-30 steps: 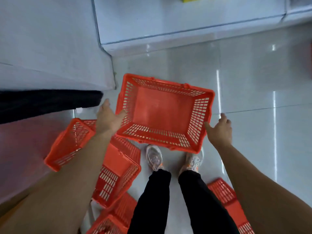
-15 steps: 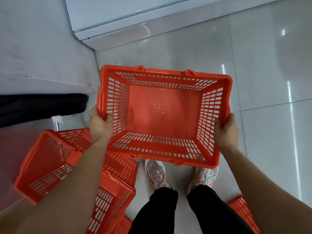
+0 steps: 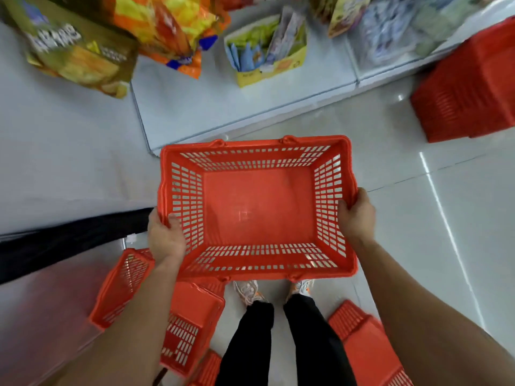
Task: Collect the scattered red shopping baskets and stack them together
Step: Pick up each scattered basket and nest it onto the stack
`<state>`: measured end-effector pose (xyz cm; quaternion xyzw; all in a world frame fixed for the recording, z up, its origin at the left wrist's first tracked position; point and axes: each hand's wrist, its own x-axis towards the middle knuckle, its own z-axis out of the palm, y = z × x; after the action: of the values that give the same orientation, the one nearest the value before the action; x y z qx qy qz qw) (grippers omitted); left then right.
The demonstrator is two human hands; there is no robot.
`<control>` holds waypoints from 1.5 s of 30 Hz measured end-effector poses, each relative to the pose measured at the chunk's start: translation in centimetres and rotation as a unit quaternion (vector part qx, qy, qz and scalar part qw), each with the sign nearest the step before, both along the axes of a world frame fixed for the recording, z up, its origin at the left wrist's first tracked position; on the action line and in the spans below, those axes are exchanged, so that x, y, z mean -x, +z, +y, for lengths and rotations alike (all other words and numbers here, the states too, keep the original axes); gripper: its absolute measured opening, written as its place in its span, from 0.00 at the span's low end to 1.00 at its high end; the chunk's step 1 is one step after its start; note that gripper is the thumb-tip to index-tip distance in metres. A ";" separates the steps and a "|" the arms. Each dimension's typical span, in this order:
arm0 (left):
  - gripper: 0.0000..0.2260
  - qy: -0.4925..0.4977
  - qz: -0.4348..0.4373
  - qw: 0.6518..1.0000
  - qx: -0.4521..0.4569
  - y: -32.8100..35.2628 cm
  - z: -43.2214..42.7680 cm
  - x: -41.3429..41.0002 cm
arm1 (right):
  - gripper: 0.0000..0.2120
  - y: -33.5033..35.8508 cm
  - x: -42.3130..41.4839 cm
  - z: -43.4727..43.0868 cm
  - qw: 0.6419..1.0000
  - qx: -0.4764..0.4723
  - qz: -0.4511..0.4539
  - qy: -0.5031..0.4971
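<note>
The empty red shopping basket of slotted rigid plastic [image 3: 256, 210] is held level above the pale tiled floor [image 3: 418, 246], in front of the body and over the feet, with its mouth upward. It is judged to be light and stiff, with perforated walls that would flex only a little and a smooth rim that may be somewhat slippery. A hold on the two short end rims, as taken here, is judged soundest, since balance is kept and the base is left free for nesting. The left grip [image 3: 165, 238] is curled over the left end rim, thumb inside against the slots. The right grip [image 3: 356, 215] is wrapped round the right end rim likewise. The walls are seen to taper to a solid flat base, and small lugs are carried on the long rims. More loose red baskets [image 3: 192, 324] lie tipped on the near floor, and a nested stack of red baskets [image 3: 471, 87] stands at the far right.
</note>
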<state>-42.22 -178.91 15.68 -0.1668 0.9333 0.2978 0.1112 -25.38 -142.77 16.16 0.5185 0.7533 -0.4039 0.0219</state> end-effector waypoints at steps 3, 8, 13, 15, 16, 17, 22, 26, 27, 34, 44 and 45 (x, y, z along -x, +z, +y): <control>0.13 -0.021 0.038 0.999 -0.001 8.3 3.7 0.4 | 0.11 8.5 -1.2 3.1 0.999 -0.025 0.007 -0.024; 0.12 -0.074 0.059 0.995 -0.031 20.2 11.2 0.1 | 0.10 20.0 -5.6 8.4 0.995 -0.062 0.028 -0.076; 0.11 -0.144 0.051 0.987 -0.049 28.0 20.7 -2.5 | 0.12 27.6 -12.1 14.8 0.984 -0.080 0.060 -0.149; 0.12 -0.170 0.055 0.983 -0.050 30.2 25.0 -3.9 | 0.11 29.7 -14.9 17.5 0.978 -0.081 0.069 -0.181; 0.12 -0.184 0.059 0.980 -0.057 31.2 27.4 -4.6 | 0.11 30.6 -16.3 19.0 0.974 -0.083 0.077 -0.197; 0.12 -0.198 0.062 0.976 -0.063 32.1 29.9 -5.2 | 0.11 31.4 -17.7 20.6 0.970 -0.086 0.082 -0.211; 0.14 -0.261 0.054 0.962 -0.062 35.4 42.2 -7.4 | 0.13 34.3 -23.2 28.8 0.953 -0.088 0.092 -0.275; 0.13 -0.295 0.063 0.950 -0.076 36.5 52.0 -8.6 | 0.13 35.5 -26.1 35.5 0.938 -0.102 0.093 -0.318; 0.13 -0.302 0.065 0.948 -0.080 36.5 54.4 -8.8 | 0.12 35.6 -26.6 37.3 0.935 -0.109 0.090 -0.326; 0.12 -0.308 0.027 0.945 -0.105 34.0 71.0 -8.7 | 0.10 35.9 -27.0 52.9 0.930 -0.138 0.043 -0.337; 0.09 -0.226 -0.017 0.971 -0.080 32.5 87.4 -8.2 | 0.12 36.5 -22.3 76.0 0.959 -0.111 0.023 -0.260; 0.09 -0.205 -0.022 0.976 -0.074 32.1 88.4 -8.6 | 0.12 36.0 -21.5 78.3 0.964 -0.107 0.022 -0.242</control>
<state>-33.66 -90.48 47.75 0.0302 0.9203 0.3333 0.2024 -3.90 -64.45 52.11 0.6758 0.6442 -0.3259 -0.1486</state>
